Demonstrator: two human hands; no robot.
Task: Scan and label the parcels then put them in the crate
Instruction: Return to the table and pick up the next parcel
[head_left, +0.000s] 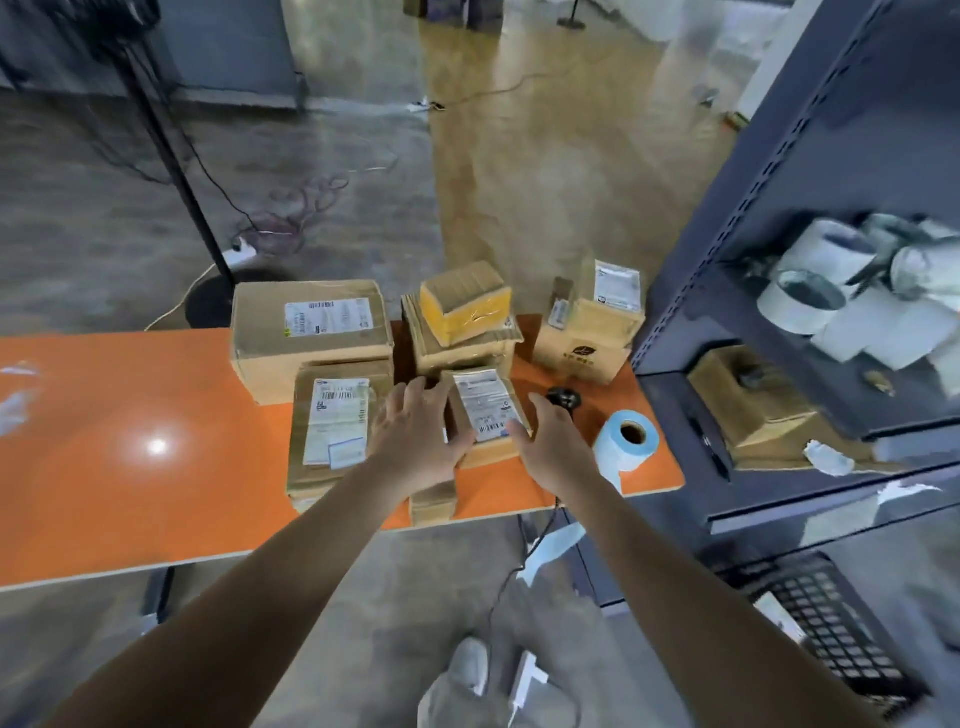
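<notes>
Cardboard small parcel (485, 410) sits just right of frame centre on the orange table (130, 467), label up, barcode at the label's near end. Your left hand (421, 441) is spread flat against its left side and your right hand (553, 447) is at its right edge, fingertips on the label. Both are open, nothing gripped yet.

My read is that you're about to lift it for scanning.
- Clamp on the cardboard sides and keep your fingers off the barcode; the right fingertips are covering its corner.
- It's touching the flat parcel (332, 431) on the left and sits tight against the stack (462, 343) behind, so lift straight up rather than drag.
- Scanner (563, 399) lies just right of the parcel, label roll (626, 441) near it; shift the parcel to your left hand so the right is free.
- Crate (831, 639) is at lower right, below the table.
</notes>
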